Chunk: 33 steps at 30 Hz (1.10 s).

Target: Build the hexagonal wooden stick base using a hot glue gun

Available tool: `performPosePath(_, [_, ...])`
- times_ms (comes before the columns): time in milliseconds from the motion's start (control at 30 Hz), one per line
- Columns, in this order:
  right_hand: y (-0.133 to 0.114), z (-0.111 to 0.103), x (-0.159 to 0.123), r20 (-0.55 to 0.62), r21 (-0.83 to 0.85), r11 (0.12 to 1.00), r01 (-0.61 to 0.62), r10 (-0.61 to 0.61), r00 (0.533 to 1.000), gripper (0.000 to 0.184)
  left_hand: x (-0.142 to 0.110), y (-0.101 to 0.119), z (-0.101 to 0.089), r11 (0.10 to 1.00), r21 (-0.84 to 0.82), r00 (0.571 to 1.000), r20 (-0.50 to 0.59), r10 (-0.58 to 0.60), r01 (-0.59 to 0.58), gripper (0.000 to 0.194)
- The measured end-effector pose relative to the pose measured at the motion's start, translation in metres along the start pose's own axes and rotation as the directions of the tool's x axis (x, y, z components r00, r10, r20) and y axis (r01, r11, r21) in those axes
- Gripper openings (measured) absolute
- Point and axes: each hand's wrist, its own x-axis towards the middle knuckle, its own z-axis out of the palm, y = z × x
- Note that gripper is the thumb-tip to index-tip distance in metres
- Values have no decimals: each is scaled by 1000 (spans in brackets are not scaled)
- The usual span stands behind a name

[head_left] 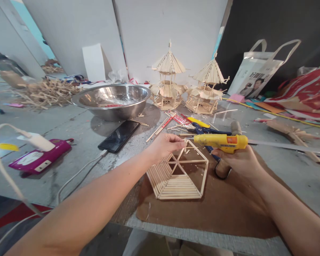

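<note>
My right hand (237, 160) grips a yellow hot glue gun (221, 141), its nozzle pointing left and a long clear glue stick (277, 145) trailing from its rear. My left hand (169, 145) is closed in a pinch near the nozzle, with a short piece of wooden stick (186, 145) at its fingertips. Below both hands, a six-sided frame of wooden sticks (180, 195) lies on a brown board (202, 217). Rows of sticks fill its left and front sections; the right section is just an outline. My left hand covers part of its far left side.
Two stick-built pagodas (169, 89) stand at the back, beside a steel bowl (109, 112). A phone (119, 136) and a purple power strip (41, 154) with cables lie at left. Blue-handled pliers (200, 129) and loose sticks (160, 129) lie beyond the frame. A white bag (253, 74) stands back right.
</note>
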Motion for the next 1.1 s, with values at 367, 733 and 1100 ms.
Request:
performPosePath(367, [-9, -5, 6, -128, 6, 1000, 11, -10, 992, 22, -2, 10, -17, 843, 532, 986, 167, -18, -74, 15])
performPosePath(733, [-7, -16, 7, 149, -118, 989, -95, 112, 982, 27, -2, 11, -22, 691, 680, 916, 395, -63, -246, 13])
performPosePath(1100, [-15, -6, 0, 484, -355, 934, 42, 145, 863, 40, 0, 11, -25, 710, 672, 921, 381, -86, -212, 12])
